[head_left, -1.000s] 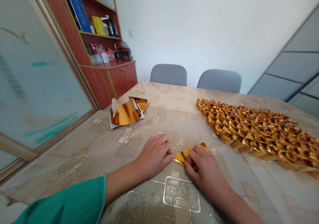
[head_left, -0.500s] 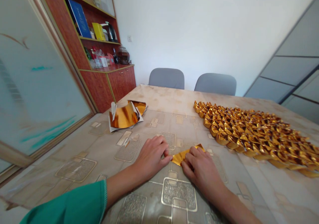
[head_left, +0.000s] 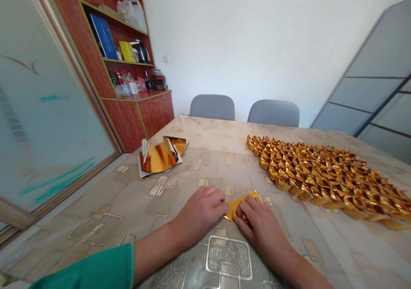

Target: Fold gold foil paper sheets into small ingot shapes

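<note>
A piece of gold foil paper point(head_left: 233, 207), folded into a narrow shape, lies on the table between my two hands. At its left end, my left hand point(head_left: 205, 207) has its fingers curled together, thumb and fingertips closed on the tip. My right hand point(head_left: 257, 216) covers the right part of the paper, fingers bent and gripping it from above. A corner of the foil shows beyond the right knuckles. My fingers hide the folds beneath them.
Rows of folded gold foil pieces point(head_left: 321, 173) cover the table's right side. Loose gold sheets with white backs point(head_left: 160, 156) lie curled at the left. Two grey chairs point(head_left: 212, 107) stand behind the table point(head_left: 205, 130). A red-brown cabinet point(head_left: 138, 113) is at the back left.
My left hand has shifted right, its fingertips now over the foil paper's left tip. My right hand stays on the paper. The whole view has tilted up slightly.
</note>
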A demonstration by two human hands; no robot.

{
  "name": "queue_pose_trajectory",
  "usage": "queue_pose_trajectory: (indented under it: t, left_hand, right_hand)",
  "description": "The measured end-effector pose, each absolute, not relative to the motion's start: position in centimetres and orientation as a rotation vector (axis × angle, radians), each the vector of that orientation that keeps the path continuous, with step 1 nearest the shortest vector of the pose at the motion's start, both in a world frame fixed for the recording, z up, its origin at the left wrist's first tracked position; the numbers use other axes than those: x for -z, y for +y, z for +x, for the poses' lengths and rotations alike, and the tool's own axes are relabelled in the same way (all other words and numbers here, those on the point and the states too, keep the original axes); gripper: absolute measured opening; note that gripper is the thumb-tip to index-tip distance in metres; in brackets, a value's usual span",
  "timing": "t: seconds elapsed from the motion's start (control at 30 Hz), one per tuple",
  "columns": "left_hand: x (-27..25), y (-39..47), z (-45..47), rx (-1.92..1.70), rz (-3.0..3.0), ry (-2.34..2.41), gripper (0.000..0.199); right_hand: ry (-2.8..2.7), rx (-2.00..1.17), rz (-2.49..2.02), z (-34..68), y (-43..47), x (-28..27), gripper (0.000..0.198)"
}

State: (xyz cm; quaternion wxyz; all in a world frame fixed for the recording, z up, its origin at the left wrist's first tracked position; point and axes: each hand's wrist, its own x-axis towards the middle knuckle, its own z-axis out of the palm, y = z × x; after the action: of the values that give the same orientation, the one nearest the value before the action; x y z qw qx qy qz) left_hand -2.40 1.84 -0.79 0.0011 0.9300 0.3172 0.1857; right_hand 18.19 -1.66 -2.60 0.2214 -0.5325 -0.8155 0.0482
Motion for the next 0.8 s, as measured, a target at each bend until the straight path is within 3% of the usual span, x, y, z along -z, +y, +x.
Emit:
queue_pose_trajectory:
  t: [0.1, 0.5, 0.8]
  left_hand:
    - [0.9, 1.2, -2.0, -0.495, 3.075, 0.755, 0.017]
    - [0.8, 2.4, -1.8, -0.420, 3.221, 0.682, 0.018]
    - [1.2, 2.5, -1.2, -0.677, 2.994, 0.908, 0.019]
  right_hand:
    - [-2.271, -0.107, -1.491, 18.2, -1.5, 2.7, 0.012]
    - [-2.367, -0.245, -1.379, 19.2, -1.7, 1.3, 0.008]
    - [-2.436, 0.016, -1.352, 18.5, -1.9, 0.9, 0.011]
